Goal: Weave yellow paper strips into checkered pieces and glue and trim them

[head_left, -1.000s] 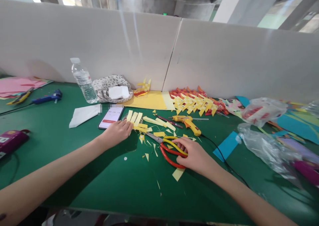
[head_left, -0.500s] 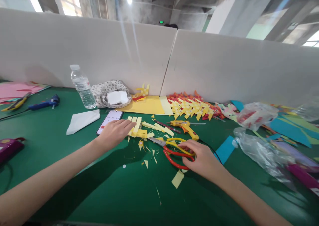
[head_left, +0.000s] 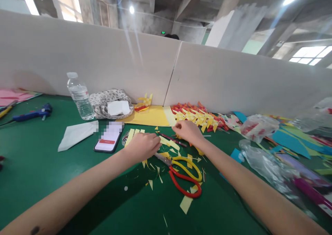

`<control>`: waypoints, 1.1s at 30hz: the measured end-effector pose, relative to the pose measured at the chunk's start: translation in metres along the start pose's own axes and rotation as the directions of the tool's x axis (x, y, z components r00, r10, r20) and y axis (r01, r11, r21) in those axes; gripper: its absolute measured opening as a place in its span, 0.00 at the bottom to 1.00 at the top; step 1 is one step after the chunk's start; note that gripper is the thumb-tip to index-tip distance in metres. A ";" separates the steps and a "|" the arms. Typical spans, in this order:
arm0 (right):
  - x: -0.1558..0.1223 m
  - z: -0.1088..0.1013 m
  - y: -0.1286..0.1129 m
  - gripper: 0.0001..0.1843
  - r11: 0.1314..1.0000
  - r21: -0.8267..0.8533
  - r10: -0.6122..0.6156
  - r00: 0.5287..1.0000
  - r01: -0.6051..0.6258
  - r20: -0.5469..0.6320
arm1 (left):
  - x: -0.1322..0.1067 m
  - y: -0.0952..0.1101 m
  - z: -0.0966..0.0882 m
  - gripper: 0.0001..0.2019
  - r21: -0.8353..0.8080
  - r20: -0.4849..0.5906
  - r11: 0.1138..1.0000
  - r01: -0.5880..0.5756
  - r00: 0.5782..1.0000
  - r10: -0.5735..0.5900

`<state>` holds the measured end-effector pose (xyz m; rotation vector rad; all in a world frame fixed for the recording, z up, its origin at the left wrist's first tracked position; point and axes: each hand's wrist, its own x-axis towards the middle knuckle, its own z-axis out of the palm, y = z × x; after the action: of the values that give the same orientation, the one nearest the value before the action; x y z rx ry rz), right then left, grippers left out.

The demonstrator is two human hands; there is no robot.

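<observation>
Pale yellow paper strips (head_left: 131, 137) lie partly under the L hand (head_left: 146, 147), just right of the phone (head_left: 105, 146); its fingers are bent & close together over them, but can't tell if they pinch or only press. R hand (head_left: 188, 131) is over the yellow glue gun (head_left: 199, 151), fingers curled in; whether the tips meet, touch the gun or grip anything, can't tell. Main risk imo: scissors (head_left: 167, 161) lie loose w/ blade tip right by the L fingers, so a sideways slip could nick skin or shove the strips askew. Gun's nozzle is hidden by the R hand; if hot (can't tell), a blind grab might burn. Small offcuts (head_left: 150, 184) around the scissors could stick to any glue or get mixed w/ good strips. Woven paper pieces (head_left: 197, 117) & the yellow sheet (head_left: 150, 115) sit just beyond the R hand, so overreaching might crush or drag them. Other stuff: water bottle (head_left: 81, 96) stands behind the phone, could tip if bumped; plastic bag (head_left: 269, 162) is right of the R forearm, prob a snag for the elbow; blue glue gun (head_left: 31, 114) is far L, out of the way
</observation>
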<state>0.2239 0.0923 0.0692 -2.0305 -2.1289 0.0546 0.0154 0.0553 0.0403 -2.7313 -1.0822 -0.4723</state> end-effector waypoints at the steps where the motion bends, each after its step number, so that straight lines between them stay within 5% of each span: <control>1: 0.021 0.005 -0.004 0.16 0.996 -0.048 0.084 0.995 -0.081 0.054 | 0.001 -0.001 0.001 0.17 -0.008 0.008 1.000 0.011 1.000 -0.011; 6: 0.098 0.034 -0.016 0.27 0.969 -0.091 0.241 0.957 -0.229 0.161 | 0.017 -0.049 0.011 0.18 -0.019 0.093 0.991 0.133 0.987 -0.131; 11: 0.129 0.055 -0.013 0.32 0.937 -0.101 0.349 0.908 -0.334 0.233 | 0.036 -0.127 0.030 0.14 -0.083 0.245 0.984 0.159 0.960 -0.135; 14: 0.141 0.062 -0.009 0.32 0.925 -0.089 0.380 0.885 -0.370 0.269 | 0.042 -0.152 0.041 0.14 -0.073 0.309 0.984 0.162 0.942 -0.133; 25: 0.144 0.065 -0.009 0.30 0.930 -0.087 0.363 0.927 -0.356 0.092 | 0.046 -0.162 0.062 0.20 -0.134 0.381 0.980 0.149 0.920 -0.088; 33: 0.164 0.094 -0.043 0.26 0.995 -0.098 -0.025 0.997 0.032 0.072 | 0.048 -0.167 0.062 0.24 -0.111 0.430 0.971 0.212 0.891 -0.145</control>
<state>0.1596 0.2626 0.0032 -2.0818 -2.2450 0.0176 -0.0521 0.2231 0.0048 -2.9657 -1.4636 0.0241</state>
